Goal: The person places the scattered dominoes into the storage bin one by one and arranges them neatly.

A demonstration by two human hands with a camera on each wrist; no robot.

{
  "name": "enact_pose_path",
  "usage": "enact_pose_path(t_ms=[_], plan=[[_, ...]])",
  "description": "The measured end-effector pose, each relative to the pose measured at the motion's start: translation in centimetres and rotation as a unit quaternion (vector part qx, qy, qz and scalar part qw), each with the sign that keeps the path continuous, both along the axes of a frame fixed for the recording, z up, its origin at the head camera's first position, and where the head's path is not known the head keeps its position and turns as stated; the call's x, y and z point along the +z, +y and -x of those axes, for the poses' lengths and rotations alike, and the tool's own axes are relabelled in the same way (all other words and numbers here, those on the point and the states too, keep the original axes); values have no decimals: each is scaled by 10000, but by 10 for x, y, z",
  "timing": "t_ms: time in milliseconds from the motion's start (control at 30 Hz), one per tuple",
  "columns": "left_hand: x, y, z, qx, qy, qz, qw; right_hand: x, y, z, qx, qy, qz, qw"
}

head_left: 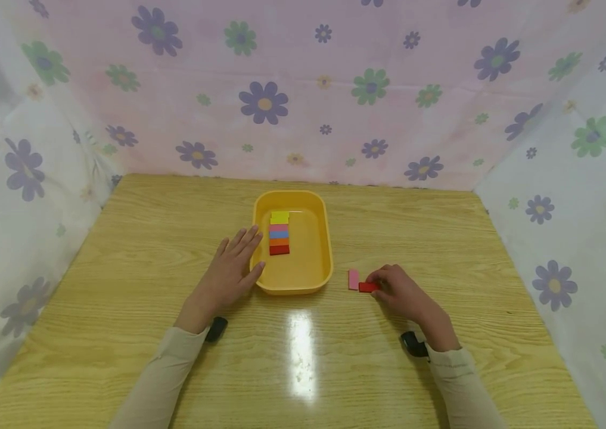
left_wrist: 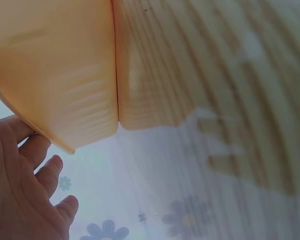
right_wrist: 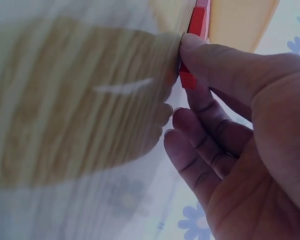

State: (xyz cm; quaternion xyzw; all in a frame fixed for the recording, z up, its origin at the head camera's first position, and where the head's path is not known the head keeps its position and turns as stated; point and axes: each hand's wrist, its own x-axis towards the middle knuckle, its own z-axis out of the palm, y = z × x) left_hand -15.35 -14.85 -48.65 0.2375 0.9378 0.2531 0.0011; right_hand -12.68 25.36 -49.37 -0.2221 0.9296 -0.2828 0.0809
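My right hand (head_left: 403, 293) pinches a red block (head_left: 367, 287) between thumb and fingers, low at the tabletop. Just left of it lies a pink block (head_left: 353, 279), its long side pointing away from me. In the right wrist view the thumb presses one long side of the red block (right_wrist: 187, 80). My left hand (head_left: 227, 274) rests at the left rim of a yellow plastic tray (head_left: 329, 238), fingers extended. Inside the tray, a column of several flat blocks runs from yellow (head_left: 279, 218) at the far end through pink, blue and orange to red (head_left: 279, 250).
The wooden table (head_left: 415, 232) has a glossy surface with a bright reflection near the front. Flower-printed cloth (head_left: 303, 137) hangs along its back and both sides. A black wrist camera (head_left: 414, 344) sits under the right wrist, another (head_left: 217, 329) by the left.
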Motion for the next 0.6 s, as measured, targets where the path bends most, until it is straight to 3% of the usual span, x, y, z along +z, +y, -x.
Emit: enact_pose_path(t_ms=[400, 600], plan=[[-1, -1, 0, -3, 34, 43, 10000, 7, -6, -10, 59, 72, -62, 9999], [0, 0, -1, -21, 87, -34, 10000, 12, -8, -19, -166, -144, 411, 9989]])
